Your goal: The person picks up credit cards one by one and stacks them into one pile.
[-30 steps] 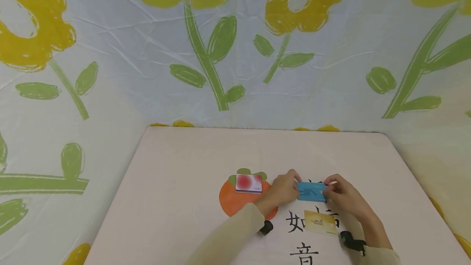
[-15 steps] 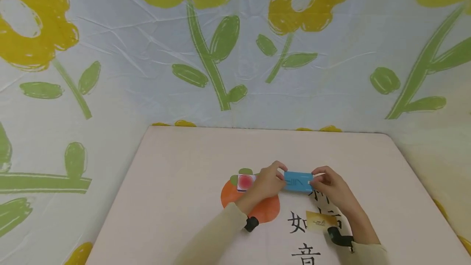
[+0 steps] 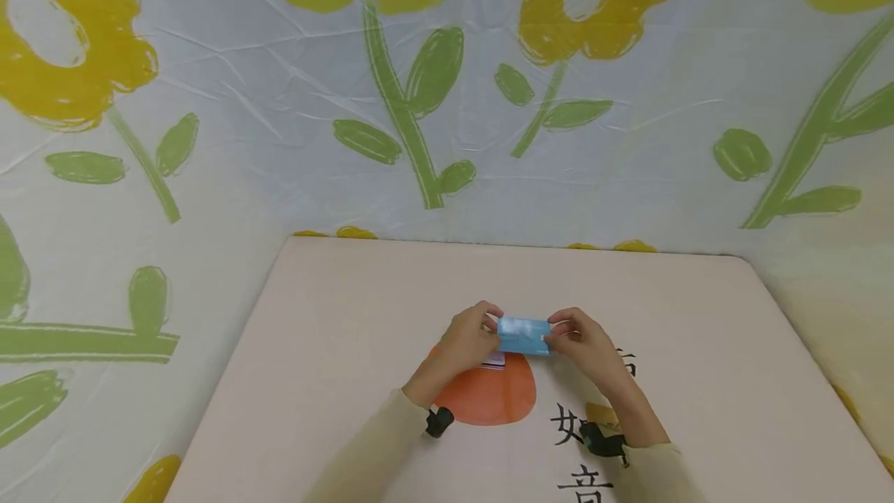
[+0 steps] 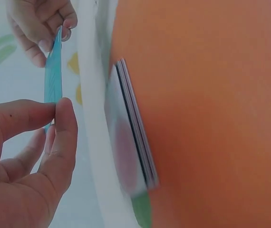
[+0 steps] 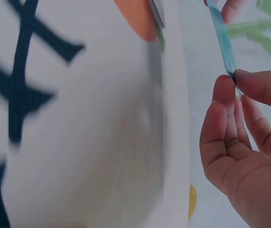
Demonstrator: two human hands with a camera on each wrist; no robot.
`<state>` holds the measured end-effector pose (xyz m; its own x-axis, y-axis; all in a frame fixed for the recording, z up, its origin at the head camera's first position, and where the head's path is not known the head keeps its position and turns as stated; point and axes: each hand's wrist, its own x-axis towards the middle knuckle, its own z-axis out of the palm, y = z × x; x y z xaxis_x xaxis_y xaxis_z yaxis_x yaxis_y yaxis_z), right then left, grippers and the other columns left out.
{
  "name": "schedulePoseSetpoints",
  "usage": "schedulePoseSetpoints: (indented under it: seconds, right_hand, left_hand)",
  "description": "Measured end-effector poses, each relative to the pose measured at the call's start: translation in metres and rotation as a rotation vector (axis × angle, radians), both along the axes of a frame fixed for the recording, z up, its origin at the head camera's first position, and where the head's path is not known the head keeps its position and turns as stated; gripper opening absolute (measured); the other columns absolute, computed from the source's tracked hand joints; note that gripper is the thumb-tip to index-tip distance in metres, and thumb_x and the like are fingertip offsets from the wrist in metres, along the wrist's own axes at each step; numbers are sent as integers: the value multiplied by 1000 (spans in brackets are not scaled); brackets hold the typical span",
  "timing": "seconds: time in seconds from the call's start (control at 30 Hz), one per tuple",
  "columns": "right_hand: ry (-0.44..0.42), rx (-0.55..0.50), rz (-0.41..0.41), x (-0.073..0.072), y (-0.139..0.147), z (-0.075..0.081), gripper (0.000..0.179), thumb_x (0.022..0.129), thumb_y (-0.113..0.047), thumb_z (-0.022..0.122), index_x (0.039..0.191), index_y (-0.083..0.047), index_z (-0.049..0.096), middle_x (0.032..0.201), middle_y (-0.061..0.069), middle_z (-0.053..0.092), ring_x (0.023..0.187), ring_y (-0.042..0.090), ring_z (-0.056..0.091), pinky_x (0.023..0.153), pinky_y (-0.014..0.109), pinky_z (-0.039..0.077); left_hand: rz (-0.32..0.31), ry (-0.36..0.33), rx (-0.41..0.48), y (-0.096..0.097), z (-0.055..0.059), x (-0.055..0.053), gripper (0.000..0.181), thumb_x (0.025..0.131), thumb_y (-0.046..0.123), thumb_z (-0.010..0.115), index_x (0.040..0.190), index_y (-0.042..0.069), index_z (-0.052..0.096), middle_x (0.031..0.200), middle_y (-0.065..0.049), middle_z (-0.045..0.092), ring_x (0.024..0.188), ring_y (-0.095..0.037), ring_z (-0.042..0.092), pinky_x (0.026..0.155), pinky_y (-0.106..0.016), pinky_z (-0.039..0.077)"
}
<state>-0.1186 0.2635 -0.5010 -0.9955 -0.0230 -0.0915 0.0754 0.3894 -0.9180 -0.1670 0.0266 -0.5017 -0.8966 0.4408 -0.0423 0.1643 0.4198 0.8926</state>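
A blue card (image 3: 524, 336) is held level in the air between both hands. My left hand (image 3: 466, 341) pinches its left end between thumb and fingers, as the left wrist view shows with the card (image 4: 53, 76) edge-on. At the right end, my right hand (image 3: 581, 344) pinches it with thumb and fingertips. Below the card lies a small stack of cards (image 3: 494, 361), mostly hidden in the head view. Seen from the left wrist, the stack (image 4: 133, 128) has several layers and a white top card with a red round print. It rests on the table's orange fruit print.
A gold card (image 3: 602, 414) lies on the pink table (image 3: 335, 379), partly covered by the right wrist's black strap (image 3: 602, 441). Black characters (image 3: 585, 485) are printed on the table. A flower-patterned cloth (image 3: 279, 99) hangs behind and at the sides.
Both hands have lifted the blue card off the printed characters and carried it left, over the stack of cards. The right forearm now covers part of the gold card.
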Motion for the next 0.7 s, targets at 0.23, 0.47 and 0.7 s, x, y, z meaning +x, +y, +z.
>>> schedulePoseSetpoints:
  seconds: [0.23, 0.47, 0.7]
  right_hand:
    - [-6, -38, 8, -6, -26, -5, 29, 94, -2, 67, 120, 2, 57, 97, 17, 63, 84, 29, 65, 75, 30, 55]
    - [10, -76, 29, -6, -47, 2, 28, 95, -1, 64, 120, 9, 58, 98, 19, 66, 86, 35, 66, 74, 30, 55]
    - [-6, -61, 19, -11, -60, -8, 25, 98, -5, 63, 119, 8, 61, 101, 19, 67, 89, 31, 67, 79, 36, 56]
  left_hand:
    - [31, -19, -2, -24, -10, -2, 40, 85, -1, 62, 124, 7, 61, 102, -4, 64, 79, -9, 65, 68, -27, 53]
    - [83, -15, 5, -44, -12, -1, 39, 87, 1, 65, 125, 4, 60, 102, -4, 64, 86, -13, 67, 74, -30, 55]
    - [151, 0, -9, -58, -17, -1, 33, 87, 5, 67, 120, 4, 63, 101, -2, 68, 92, -16, 69, 82, -36, 55]
